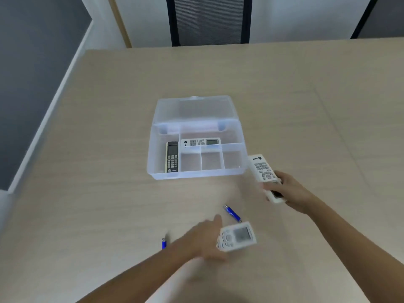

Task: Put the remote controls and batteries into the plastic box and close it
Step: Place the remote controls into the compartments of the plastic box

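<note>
A clear plastic box (232, 173) stands open at mid-table, its lid (193, 110) tipped back. A black remote (172, 157) lies in its left compartment and a white remote (201, 142) in the back one. My right hand (289, 190) is shut on a long white remote (262, 170) just right of the box. My left hand (206, 241) grips the left end of a short white remote (239, 236) near the front. One blue battery (232, 213) lies between the hands, another (164, 243) left of my left arm.
The beige table (306, 106) reaches far to the right and back; its left edge (65, 88) runs diagonally. A dark mesh chair (209, 20) stands behind the far edge. The box's three small front compartments hold nothing.
</note>
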The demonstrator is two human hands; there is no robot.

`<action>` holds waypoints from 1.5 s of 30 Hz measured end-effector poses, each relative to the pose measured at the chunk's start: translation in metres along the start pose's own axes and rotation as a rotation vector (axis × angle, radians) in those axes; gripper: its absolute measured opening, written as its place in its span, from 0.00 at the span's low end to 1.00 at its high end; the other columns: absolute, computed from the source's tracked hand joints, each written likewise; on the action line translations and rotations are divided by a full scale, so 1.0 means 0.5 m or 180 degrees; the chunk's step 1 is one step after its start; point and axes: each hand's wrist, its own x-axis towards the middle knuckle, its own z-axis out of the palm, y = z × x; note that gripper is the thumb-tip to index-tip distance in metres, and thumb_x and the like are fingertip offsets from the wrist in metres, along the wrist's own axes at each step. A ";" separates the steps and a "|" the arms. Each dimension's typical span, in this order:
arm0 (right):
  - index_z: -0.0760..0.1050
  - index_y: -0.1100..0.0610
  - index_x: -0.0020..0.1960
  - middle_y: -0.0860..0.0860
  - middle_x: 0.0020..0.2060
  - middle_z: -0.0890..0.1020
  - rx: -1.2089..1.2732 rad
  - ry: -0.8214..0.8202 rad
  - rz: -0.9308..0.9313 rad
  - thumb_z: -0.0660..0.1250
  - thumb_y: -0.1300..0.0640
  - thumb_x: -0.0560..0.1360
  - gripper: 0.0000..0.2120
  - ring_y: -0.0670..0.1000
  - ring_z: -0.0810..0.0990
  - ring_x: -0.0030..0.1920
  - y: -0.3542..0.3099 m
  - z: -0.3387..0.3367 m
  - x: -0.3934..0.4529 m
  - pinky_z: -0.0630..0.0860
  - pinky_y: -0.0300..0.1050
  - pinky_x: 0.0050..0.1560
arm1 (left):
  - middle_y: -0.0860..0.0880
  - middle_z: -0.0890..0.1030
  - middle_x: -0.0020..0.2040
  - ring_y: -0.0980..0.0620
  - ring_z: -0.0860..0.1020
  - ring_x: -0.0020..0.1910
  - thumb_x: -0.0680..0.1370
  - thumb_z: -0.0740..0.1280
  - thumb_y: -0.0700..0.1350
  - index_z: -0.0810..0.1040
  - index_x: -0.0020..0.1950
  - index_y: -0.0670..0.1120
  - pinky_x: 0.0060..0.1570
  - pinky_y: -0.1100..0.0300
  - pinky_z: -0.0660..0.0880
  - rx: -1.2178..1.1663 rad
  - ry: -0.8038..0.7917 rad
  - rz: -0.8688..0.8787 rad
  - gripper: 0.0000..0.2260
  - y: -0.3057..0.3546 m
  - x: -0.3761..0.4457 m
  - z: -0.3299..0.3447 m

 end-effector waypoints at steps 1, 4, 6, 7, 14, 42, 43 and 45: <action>0.76 0.59 0.58 0.53 0.41 0.80 0.0123 -0.0018 -0.0125 0.71 0.59 0.73 0.14 0.52 0.80 0.33 -0.031 -0.007 0.000 0.77 0.41 0.30 | 0.47 0.76 0.46 0.45 0.76 0.42 0.67 0.74 0.51 0.64 0.61 0.46 0.37 0.57 0.69 -0.0123 0.0184 0.0007 0.28 -0.011 0.009 -0.057; 0.77 0.58 0.55 0.54 0.37 0.77 0.0239 0.0181 -0.0308 0.62 0.52 0.78 0.12 0.53 0.79 0.29 -0.106 -0.026 0.027 0.73 0.40 0.24 | 0.48 0.78 0.54 0.47 0.78 0.48 0.71 0.73 0.52 0.63 0.67 0.48 0.39 0.59 0.71 -0.0416 0.0775 0.0204 0.30 -0.059 0.068 -0.237; 0.77 0.58 0.55 0.53 0.35 0.80 0.0406 0.0227 -0.0371 0.58 0.53 0.80 0.13 0.53 0.79 0.29 -0.146 -0.035 0.061 0.72 0.42 0.25 | 0.49 0.77 0.59 0.49 0.77 0.52 0.75 0.70 0.52 0.63 0.69 0.47 0.46 0.57 0.75 -0.0958 0.0899 0.0301 0.27 -0.091 0.124 -0.343; 0.77 0.57 0.55 0.52 0.37 0.82 0.0467 0.0188 -0.0411 0.57 0.55 0.80 0.13 0.53 0.80 0.31 -0.161 -0.039 0.080 0.74 0.42 0.27 | 0.48 0.76 0.61 0.49 0.77 0.55 0.77 0.68 0.51 0.61 0.71 0.48 0.52 0.53 0.76 -0.1120 0.0895 0.0301 0.26 -0.105 0.155 -0.388; 0.73 0.57 0.61 0.53 0.47 0.84 0.0264 0.0079 -0.0610 0.61 0.55 0.79 0.12 0.49 0.84 0.41 -0.208 -0.038 0.219 0.80 0.38 0.38 | 0.44 0.75 0.65 0.42 0.74 0.62 0.79 0.64 0.49 0.61 0.72 0.49 0.60 0.47 0.72 0.0123 0.0504 0.0018 0.24 -0.181 0.329 -0.512; 0.79 0.59 0.55 0.52 0.32 0.77 -0.2855 -0.0566 -0.1274 0.58 0.59 0.79 0.12 0.45 0.72 0.32 -0.225 0.208 0.463 0.69 0.43 0.41 | 0.36 0.77 0.61 0.34 0.76 0.58 0.81 0.55 0.37 0.68 0.70 0.40 0.58 0.45 0.71 -0.1357 0.3654 -0.1634 0.17 -0.309 0.168 -0.218; 0.79 0.58 0.54 0.52 0.33 0.77 -0.2972 -0.0512 -0.1269 0.56 0.58 0.80 0.13 0.48 0.73 0.34 -0.216 0.216 0.466 0.70 0.45 0.45 | 0.34 0.78 0.59 0.33 0.78 0.55 0.81 0.55 0.35 0.70 0.69 0.38 0.54 0.46 0.74 -0.1604 0.3820 -0.1554 0.17 -0.305 0.172 -0.219; 0.75 0.58 0.54 0.54 0.41 0.79 -0.3253 -0.0432 -0.1176 0.52 0.55 0.81 0.14 0.56 0.76 0.44 -0.208 0.231 0.463 0.70 0.52 0.54 | 0.33 0.78 0.58 0.33 0.78 0.54 0.81 0.54 0.33 0.71 0.68 0.37 0.51 0.47 0.75 -0.1819 0.3997 -0.1672 0.17 -0.298 0.174 -0.224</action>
